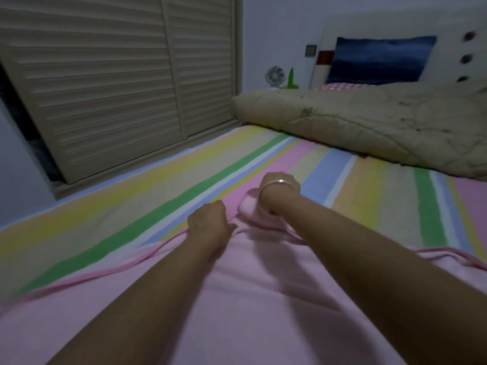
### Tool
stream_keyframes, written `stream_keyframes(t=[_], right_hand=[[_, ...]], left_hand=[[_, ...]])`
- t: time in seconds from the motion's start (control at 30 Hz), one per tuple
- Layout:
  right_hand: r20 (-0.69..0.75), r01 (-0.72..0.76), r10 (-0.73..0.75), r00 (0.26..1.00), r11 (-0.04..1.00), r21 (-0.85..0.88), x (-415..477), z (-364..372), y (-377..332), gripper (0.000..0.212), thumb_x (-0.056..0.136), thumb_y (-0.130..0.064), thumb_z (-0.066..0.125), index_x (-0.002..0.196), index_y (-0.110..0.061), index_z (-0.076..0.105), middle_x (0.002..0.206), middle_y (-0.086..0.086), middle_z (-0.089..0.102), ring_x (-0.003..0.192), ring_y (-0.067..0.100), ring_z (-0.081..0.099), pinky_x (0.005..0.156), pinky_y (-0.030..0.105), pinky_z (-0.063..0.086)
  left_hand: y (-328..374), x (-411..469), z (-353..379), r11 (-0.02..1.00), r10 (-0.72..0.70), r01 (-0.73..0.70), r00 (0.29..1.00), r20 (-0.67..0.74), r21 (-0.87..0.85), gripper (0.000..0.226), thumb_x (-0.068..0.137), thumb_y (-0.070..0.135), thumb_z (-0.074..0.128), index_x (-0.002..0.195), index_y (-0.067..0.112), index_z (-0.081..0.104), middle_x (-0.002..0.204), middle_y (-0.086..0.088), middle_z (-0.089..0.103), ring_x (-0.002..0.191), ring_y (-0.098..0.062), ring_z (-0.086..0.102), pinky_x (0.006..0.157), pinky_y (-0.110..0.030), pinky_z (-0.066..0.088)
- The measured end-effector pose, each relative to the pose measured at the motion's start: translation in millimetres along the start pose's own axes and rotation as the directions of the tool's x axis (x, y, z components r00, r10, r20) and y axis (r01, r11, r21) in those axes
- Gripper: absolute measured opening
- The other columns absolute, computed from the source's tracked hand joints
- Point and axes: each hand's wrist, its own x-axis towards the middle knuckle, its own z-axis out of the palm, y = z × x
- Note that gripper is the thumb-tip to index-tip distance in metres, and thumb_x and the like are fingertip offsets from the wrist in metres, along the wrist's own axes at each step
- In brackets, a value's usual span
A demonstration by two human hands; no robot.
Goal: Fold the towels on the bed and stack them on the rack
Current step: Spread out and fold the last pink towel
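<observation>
A pale pink towel (237, 299) lies spread over the near part of the bed, on a striped pastel sheet (131, 206). Both my arms reach across it to its far edge. My left hand (209, 222) grips that far edge with curled fingers. My right hand (280, 184), a bangle on its wrist, holds a bunched-up corner of the towel a little farther out. The fingers of both hands are mostly hidden behind the hands. No rack is in view.
A rumpled beige quilt (369, 122) lies across the far right of the bed, with a blue pillow (379, 59) against the headboard behind it. Louvred wardrobe doors (118, 75) run along the left side. A small fan (274, 76) stands beyond the quilt.
</observation>
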Motion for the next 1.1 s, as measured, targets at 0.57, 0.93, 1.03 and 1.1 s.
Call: stream_keyframes(t=[0.57, 0.93, 1.03, 1.1], right_hand=[[-0.376, 0.245, -0.126, 0.918, 0.925, 0.29, 223, 99, -25, 0.049, 0.089, -0.031, 0.051, 0.137, -0.033, 0.038, 0.143, 0.007, 0.039, 0.138, 0.023, 0.028, 0.113, 0.046, 0.021], [-0.207, 0.324, -0.277, 0.938, 0.913, 0.247, 160, 123, -35, 0.074, 0.091, -0.05, 0.047, 0.152, -0.026, 0.013, 0.159, 0.003, 0.015, 0.145, 0.025, 0.015, 0.113, 0.059, 0.018], [-0.037, 0.367, -0.365, 0.93, 0.926, 0.089, 49, 123, -30, 0.061, 0.097, -0.055, 0.028, 0.151, -0.032, 0.014, 0.161, -0.003, 0.005, 0.147, 0.021, 0.005, 0.112, 0.063, 0.003], [0.027, 0.378, -0.382, 0.924, 0.921, 0.092, -24, 118, -23, 0.061, 0.097, -0.056, 0.023, 0.152, -0.032, 0.01, 0.161, -0.003, -0.002, 0.148, 0.02, -0.005, 0.112, 0.061, -0.006]], left_hand=[[-38, 103, 46, 0.978, -0.058, 0.13, 0.921, -0.386, 0.164, 0.019, 0.092, 0.007, 0.043, 0.105, 0.015, 0.053, 0.102, -0.006, 0.059, 0.094, -0.029, 0.059, 0.078, -0.036, 0.038], [-47, 100, 51, 0.978, 0.144, -0.032, 0.823, -0.55, 0.208, 0.036, 0.081, 0.001, 0.051, 0.116, 0.011, 0.055, 0.114, -0.011, 0.056, 0.099, -0.03, 0.055, 0.081, -0.04, 0.041], [-56, 73, 47, 0.914, 0.405, -0.362, 0.785, -0.469, 0.183, 0.034, 0.074, 0.004, 0.062, 0.107, 0.009, 0.067, 0.117, -0.012, 0.065, 0.104, -0.03, 0.062, 0.09, -0.042, 0.04], [-72, 35, 49, 0.865, 0.496, -0.487, 0.793, -0.355, 0.119, 0.039, 0.079, 0.015, 0.048, 0.111, 0.009, 0.07, 0.117, -0.012, 0.068, 0.103, -0.028, 0.067, 0.093, -0.039, 0.045]])
